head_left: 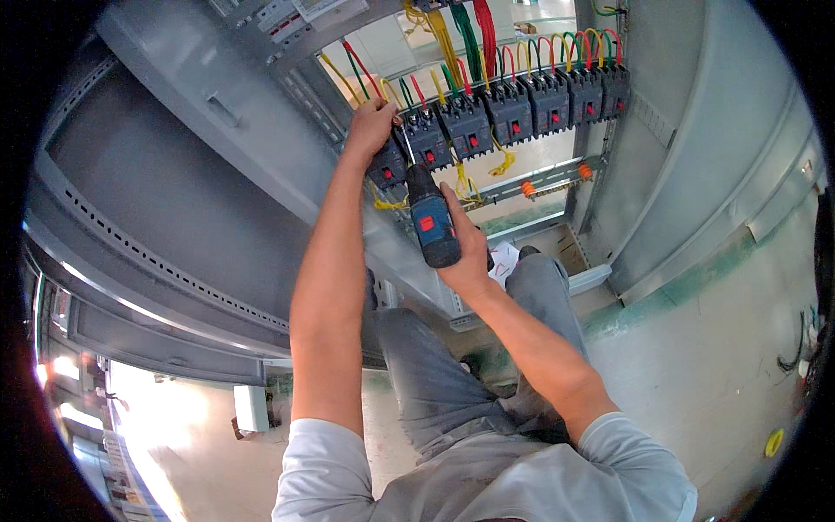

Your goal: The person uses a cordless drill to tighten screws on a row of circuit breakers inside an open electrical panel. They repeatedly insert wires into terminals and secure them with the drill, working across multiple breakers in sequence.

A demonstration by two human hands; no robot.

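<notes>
A row of dark grey circuit breakers (507, 115) with red toggles runs across the cabinet frame in front of me. My right hand (468, 250) is wrapped round the grip of a blue and black cordless drill (432, 219). Its long thin bit (407, 143) points up at the top of the breakers at the left end. Beside the bit's tip, my left hand (372, 126) has its fingers closed at the terminals there; what they pinch is hidden. Red, green and yellow wires (355, 70) rise just above that hand.
Thick yellow, green and red wire bundles (484, 39) hang behind the breakers. Yellow cords (503, 161) dangle below them. Orange insulators (528, 189) sit on a lower rail. Grey cabinet panels (200, 174) stand at both sides. A yellow ring (773, 443) lies on the floor at right.
</notes>
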